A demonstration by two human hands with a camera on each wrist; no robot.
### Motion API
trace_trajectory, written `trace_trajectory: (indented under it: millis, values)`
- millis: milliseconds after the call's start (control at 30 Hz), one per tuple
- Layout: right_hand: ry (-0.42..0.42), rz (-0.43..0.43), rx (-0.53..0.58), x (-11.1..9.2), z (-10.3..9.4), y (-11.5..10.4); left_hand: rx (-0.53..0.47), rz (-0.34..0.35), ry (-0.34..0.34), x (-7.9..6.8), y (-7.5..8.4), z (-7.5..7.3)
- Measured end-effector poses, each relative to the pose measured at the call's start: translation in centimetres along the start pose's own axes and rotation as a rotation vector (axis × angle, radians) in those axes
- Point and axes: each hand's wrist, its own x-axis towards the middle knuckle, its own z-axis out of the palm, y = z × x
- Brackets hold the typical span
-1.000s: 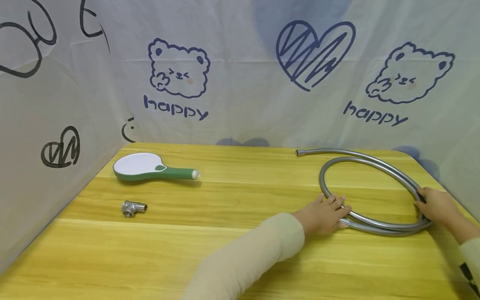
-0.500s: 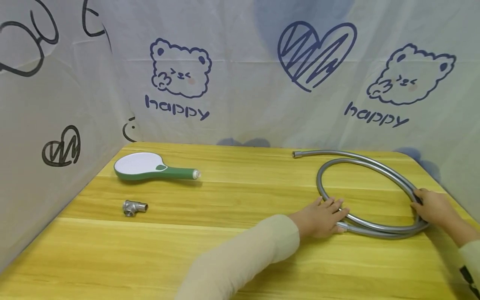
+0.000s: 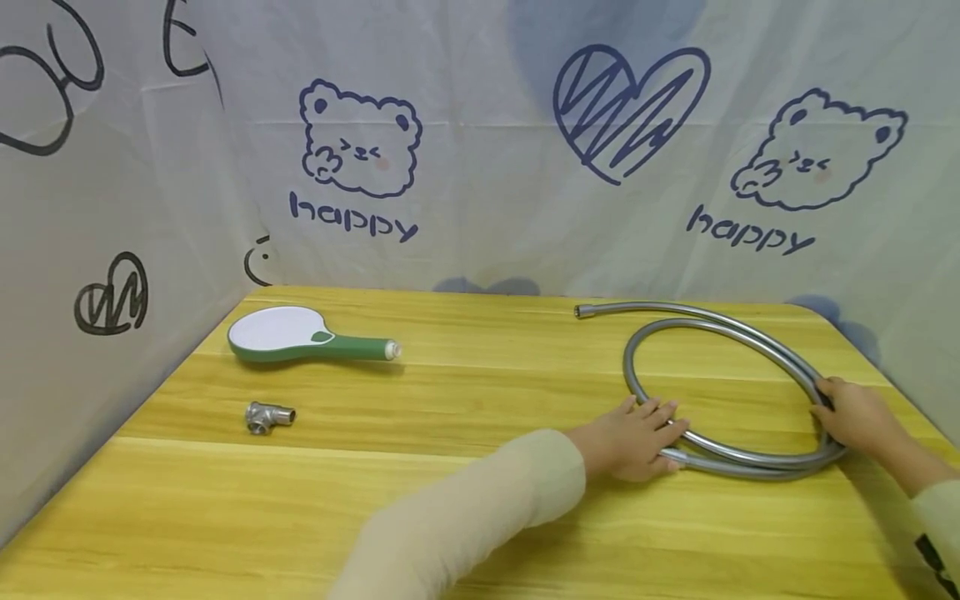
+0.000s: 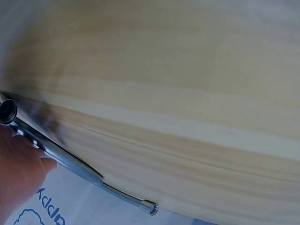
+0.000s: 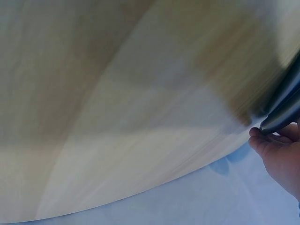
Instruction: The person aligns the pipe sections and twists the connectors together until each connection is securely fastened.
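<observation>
A coiled silver shower hose (image 3: 738, 457) lies on the right side of the table. My left hand (image 3: 637, 442) rests across the near-left part of the coil with fingers spread over it, beside one hose end. At the coil's right side, my right hand (image 3: 862, 414) grips the bundled loops, thumb and fingers around them. The other hose end points left near the back edge. In the left wrist view, hose ends show beside my left hand (image 4: 21, 168). The right wrist view has my right hand (image 5: 281, 152) at the dark hose loops (image 5: 283, 110).
A green and white shower head (image 3: 277, 329) lies at the back left of the wooden table (image 3: 450, 517). In front of it sits a small metal tee fitting (image 3: 266, 416). White cloth walls (image 3: 495, 167) with drawings stand behind and to the left.
Both hands and the hose coil have slid slightly left and a little toward the front of the table. The shower head and tee fitting stay where they were.
</observation>
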Motion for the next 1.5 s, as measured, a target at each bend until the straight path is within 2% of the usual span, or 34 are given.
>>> trace_trajectory:
  millis: [433, 700, 1000, 1500]
  values:
    - [0.013, -0.036, 0.003, 0.3, 0.2, -1.3, -0.035, 0.029, 0.002, -1.5, -0.6, 0.4]
    - [0.019, -0.017, 0.031, 0.3, 0.2, -2.2, -0.064, 0.041, 0.002, -2.0, -1.0, 0.9]
    - [0.045, -0.039, 0.029, 0.3, 0.2, -3.0, -0.093, 0.051, 0.005, -2.7, -1.4, 1.0]
    - [0.043, -0.057, 0.044, 0.7, 0.5, -3.9, -0.124, 0.062, 0.003, -3.7, -2.1, 1.5]
